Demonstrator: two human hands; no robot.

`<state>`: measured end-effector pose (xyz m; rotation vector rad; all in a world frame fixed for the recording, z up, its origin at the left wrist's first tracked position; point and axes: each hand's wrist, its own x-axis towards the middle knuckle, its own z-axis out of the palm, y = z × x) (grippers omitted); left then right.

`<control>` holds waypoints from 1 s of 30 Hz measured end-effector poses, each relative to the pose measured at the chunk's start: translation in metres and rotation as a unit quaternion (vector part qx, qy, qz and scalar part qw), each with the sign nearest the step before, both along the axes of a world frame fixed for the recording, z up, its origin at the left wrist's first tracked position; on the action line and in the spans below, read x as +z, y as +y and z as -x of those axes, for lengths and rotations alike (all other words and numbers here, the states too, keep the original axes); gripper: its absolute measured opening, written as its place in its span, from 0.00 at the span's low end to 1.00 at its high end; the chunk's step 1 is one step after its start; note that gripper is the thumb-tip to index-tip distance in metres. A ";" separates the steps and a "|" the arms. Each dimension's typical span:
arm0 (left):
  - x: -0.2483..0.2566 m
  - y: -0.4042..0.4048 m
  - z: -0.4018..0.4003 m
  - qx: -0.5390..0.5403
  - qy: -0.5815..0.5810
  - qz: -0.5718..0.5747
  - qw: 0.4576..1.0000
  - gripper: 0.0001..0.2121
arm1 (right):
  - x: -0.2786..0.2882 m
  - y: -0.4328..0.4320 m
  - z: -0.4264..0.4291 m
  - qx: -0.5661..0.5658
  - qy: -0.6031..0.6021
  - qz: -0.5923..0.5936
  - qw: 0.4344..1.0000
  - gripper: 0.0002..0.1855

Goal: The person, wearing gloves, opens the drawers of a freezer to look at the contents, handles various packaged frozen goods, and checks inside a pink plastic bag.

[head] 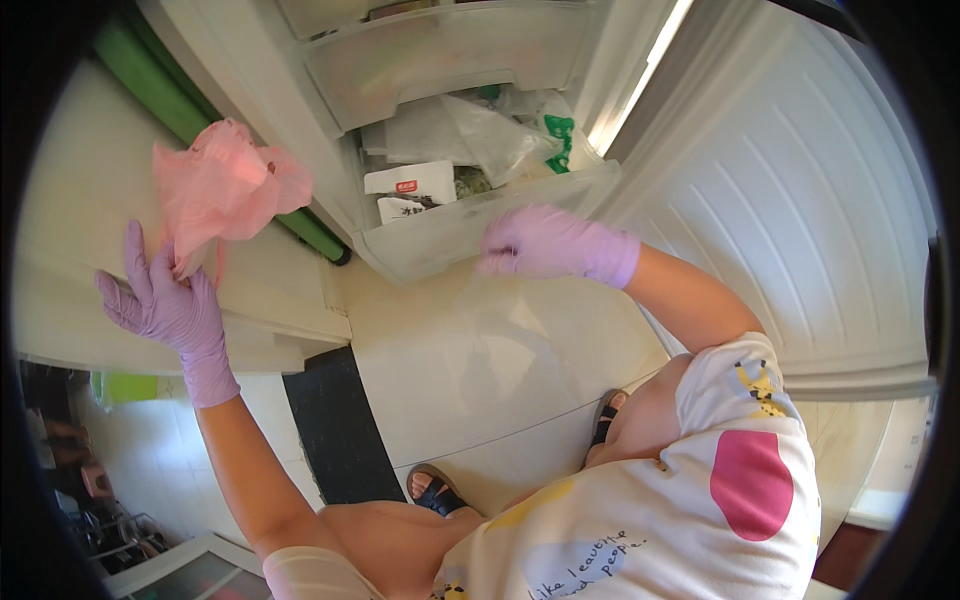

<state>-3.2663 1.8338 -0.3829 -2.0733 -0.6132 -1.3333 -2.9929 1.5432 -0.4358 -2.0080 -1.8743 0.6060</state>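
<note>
My left hand (176, 304), in a thin purple glove, pinches a pink plastic bag (229, 180) between thumb and forefinger. Its other fingers are spread, and the bag stands puffed out above the hand. My right hand (551, 244), gloved the same way, is blurred by motion, with its fingers curled. It appears just in front of a pulled-out translucent freezer drawer (427, 244); contact with it and anything within the fingers cannot be made out. Inside the drawer are clear plastic bags (480, 135), a white printed packet (412, 180) and a bag with green print (559, 142).
Above the open drawer is another translucent drawer (450, 60), pushed in. The ribbed freezer door (787, 187) stands swung out at right. A green roll-like object (315, 238) leans along the left wall panel. My sandalled feet (435, 491) are on pale tiles beside a black floor strip (337, 427).
</note>
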 end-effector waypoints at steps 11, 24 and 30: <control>-0.010 -0.009 0.011 0.043 0.012 0.052 0.998 0.11 | -0.042 0.013 -0.011 -0.196 -0.035 0.030 0.980 0.20; -0.029 -0.034 0.039 -0.019 -0.024 -0.017 0.999 0.12 | -0.073 0.057 -0.032 -0.270 -0.119 -0.078 0.952 0.20; -0.035 -0.024 0.035 -0.007 -0.015 -0.004 1.000 0.10 | -0.111 0.089 -0.087 -0.377 0.063 -0.049 0.923 0.23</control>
